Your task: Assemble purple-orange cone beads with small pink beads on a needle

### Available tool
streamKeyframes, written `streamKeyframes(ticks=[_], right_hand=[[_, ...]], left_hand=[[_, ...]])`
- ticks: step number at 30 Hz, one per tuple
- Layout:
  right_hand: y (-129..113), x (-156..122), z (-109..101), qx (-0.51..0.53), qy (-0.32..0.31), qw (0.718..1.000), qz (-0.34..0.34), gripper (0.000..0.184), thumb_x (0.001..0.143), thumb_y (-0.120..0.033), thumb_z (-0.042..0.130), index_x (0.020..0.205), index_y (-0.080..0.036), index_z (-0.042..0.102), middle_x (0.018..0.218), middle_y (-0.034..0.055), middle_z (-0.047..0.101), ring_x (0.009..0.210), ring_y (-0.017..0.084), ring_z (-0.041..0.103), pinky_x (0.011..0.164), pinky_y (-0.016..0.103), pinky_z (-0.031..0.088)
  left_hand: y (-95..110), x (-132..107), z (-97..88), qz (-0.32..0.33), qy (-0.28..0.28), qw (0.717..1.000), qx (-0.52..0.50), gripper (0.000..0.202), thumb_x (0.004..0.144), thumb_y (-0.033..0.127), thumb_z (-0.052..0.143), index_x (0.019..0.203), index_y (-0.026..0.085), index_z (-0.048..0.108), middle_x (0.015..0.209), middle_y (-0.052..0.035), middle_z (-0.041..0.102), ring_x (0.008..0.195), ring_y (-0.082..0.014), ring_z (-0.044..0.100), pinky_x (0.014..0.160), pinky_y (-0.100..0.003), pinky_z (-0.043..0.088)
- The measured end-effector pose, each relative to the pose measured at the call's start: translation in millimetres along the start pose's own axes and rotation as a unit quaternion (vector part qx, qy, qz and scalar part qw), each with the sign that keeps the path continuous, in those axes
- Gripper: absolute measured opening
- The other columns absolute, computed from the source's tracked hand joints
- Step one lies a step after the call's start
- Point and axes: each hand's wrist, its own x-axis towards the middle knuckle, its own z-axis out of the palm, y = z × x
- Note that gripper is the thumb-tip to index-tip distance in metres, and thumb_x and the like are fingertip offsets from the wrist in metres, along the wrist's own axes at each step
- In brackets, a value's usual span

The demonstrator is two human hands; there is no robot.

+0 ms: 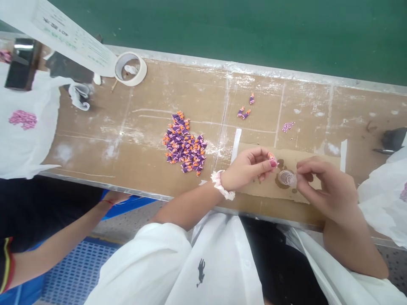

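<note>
My left hand (248, 167) pinches a tiny purple, pink and orange figure (271, 156) between thumb and fingers; much of the figure is hidden by them. Just to the right, my right hand (327, 186) has its thumb and forefinger brought together, and whatever they hold is too small to make out. By those fingertips is a small clear cup (286, 177), with dark wet spots around it on a cardboard strip (270, 188). A heap of similar purple and orange figures (184, 144) lies left of my hands. Three more figures (244, 112) lie beyond them.
A little pile of pink bits (288, 126) lies beyond my right hand. At the far left are a tape roll (141, 70), a black box (21, 63) and white sheeting (41, 123) with pink pieces. Another person's arm (60, 245) is at lower left. White plastic (381, 195) lies right.
</note>
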Motion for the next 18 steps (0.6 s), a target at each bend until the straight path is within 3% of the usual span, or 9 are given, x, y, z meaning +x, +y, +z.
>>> streamKeyframes(ticks=[4, 7, 9, 13, 16, 18], right_hand=[[-2.5, 0.3, 11.2, 0.079, 0.026, 0.996, -0.022, 0.025, 0.080, -0.003, 0.059, 0.087, -0.026, 0.052, 0.081, 0.0002, 0.061, 0.068, 0.015, 0.058, 0.056, 0.029, 0.046], [-2.8, 1.6, 13.8, 0.092, 0.027, 0.995, -0.037, 0.028, 0.079, 0.001, 0.058, 0.087, -0.025, 0.051, 0.083, 0.0005, 0.059, 0.071, 0.015, 0.058, 0.058, 0.029, 0.046], [-2.6, 2.6, 13.9, 0.083, 0.026, 0.995, -0.049, 0.030, 0.079, 0.003, 0.058, 0.087, -0.025, 0.051, 0.083, 0.0007, 0.058, 0.072, 0.014, 0.058, 0.059, 0.028, 0.045], [-1.3, 3.3, 14.3, 0.054, 0.030, 0.996, -0.063, 0.029, 0.079, 0.003, 0.058, 0.085, -0.025, 0.051, 0.081, 0.0004, 0.057, 0.071, 0.015, 0.058, 0.058, 0.028, 0.045], [-0.7, 3.1, 15.3, 0.051, 0.025, 0.997, -0.057, 0.028, 0.079, 0.001, 0.058, 0.085, -0.025, 0.051, 0.081, 0.0005, 0.058, 0.071, 0.015, 0.058, 0.058, 0.029, 0.045], [-0.9, 3.0, 15.5, 0.052, 0.027, 0.997, -0.056, 0.028, 0.079, 0.001, 0.058, 0.084, -0.025, 0.051, 0.081, 0.0004, 0.058, 0.070, 0.015, 0.058, 0.058, 0.029, 0.045]], left_hand=[[-2.7, -1.0, 2.7, 0.023, 0.007, 0.998, 0.053, 0.042, 0.072, 0.049, 0.078, 0.080, 0.015, 0.054, 0.068, 0.0039, 0.057, 0.052, -0.0037, 0.051, 0.048, -0.019, 0.042], [-5.3, -2.3, 4.4, 0.057, 0.045, 0.992, 0.102, 0.039, 0.075, 0.047, 0.075, 0.078, 0.016, 0.052, 0.066, 0.0042, 0.056, 0.052, -0.0047, 0.051, 0.049, -0.020, 0.043], [-7.3, -3.4, 4.7, 0.098, 0.090, 0.979, 0.157, 0.033, 0.077, 0.042, 0.073, 0.075, 0.017, 0.051, 0.064, 0.0043, 0.055, 0.052, -0.0053, 0.051, 0.050, -0.020, 0.042], [-9.6, -6.2, 4.6, 0.177, 0.157, 0.924, 0.299, 0.023, 0.081, 0.032, 0.069, 0.072, 0.018, 0.053, 0.062, 0.0043, 0.055, 0.054, -0.0056, 0.049, 0.053, -0.021, 0.040], [-9.6, -7.9, 5.5, 0.200, 0.161, 0.901, 0.350, 0.022, 0.082, 0.032, 0.067, 0.072, 0.018, 0.054, 0.062, 0.0040, 0.056, 0.055, -0.0064, 0.049, 0.055, -0.022, 0.041], [-9.0, -8.1, 6.0, 0.196, 0.150, 0.906, 0.343, 0.023, 0.082, 0.035, 0.067, 0.073, 0.018, 0.055, 0.061, 0.0037, 0.056, 0.055, -0.0069, 0.049, 0.056, -0.023, 0.041]])
